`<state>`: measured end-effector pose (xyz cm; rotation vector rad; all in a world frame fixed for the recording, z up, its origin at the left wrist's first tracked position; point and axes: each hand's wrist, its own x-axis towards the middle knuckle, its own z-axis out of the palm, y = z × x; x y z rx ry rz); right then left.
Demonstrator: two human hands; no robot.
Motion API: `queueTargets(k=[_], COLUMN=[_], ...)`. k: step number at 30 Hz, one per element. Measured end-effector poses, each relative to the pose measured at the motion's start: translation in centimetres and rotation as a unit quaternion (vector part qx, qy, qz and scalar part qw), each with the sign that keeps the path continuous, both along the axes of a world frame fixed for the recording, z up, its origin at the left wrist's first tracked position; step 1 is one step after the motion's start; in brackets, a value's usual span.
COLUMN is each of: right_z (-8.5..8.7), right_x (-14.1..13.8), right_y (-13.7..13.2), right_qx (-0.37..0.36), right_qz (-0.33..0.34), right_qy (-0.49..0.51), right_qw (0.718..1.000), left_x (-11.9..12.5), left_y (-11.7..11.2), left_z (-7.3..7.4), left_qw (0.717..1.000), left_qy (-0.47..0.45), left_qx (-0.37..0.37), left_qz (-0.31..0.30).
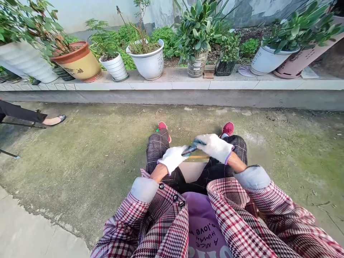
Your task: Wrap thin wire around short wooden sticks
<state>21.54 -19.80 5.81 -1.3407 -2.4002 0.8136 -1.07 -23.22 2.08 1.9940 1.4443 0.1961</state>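
Observation:
Both of my hands wear white knit gloves with dark blue-grey coated palms and fingers. My left hand (174, 156) is in front of my lap, its fingers closed. Slightly higher and to the right, my right hand (213, 146) is also closed, with its back toward me. The hands nearly meet at a small dark blue-grey piece (190, 149). Whether this is a held thing or coated glove fingers, I cannot tell. Just below the hands, a thin yellowish strip (199, 156) runs sideways between my knees, above a pale flat surface (192, 171).
Potted plants, including a white pot (147, 64) and a yellow-brown pot (80, 64), line a low tiled ledge (188, 85) ahead. Mossy concrete (107, 143) lies around my feet. At the left, another person's leg (24, 111) reaches out beside thin dark metal legs.

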Motion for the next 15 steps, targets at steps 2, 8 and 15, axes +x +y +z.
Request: queueTargets(k=[2,8,15], right_z=[-0.7,-6.7,-7.9], right_x=[0.8,-1.5,-5.5], right_y=[2.2,3.8,0.7], right_qx=[-0.069,-0.284,-0.162], right_qz=[-0.045,-0.137,-0.005], right_qy=[0.077,0.282,0.115], right_qw=[0.994,0.906,0.980], left_x=[-0.2,-2.2,-3.6], left_y=[0.6,2.9,4.4], left_z=[0.8,-0.2,-3.1], left_qw=[0.999,0.981,0.987], left_qy=[-0.007,-0.183,0.157], left_qx=[-0.006,-0.040,0.011], left_qz=[-0.038,0.047,0.035])
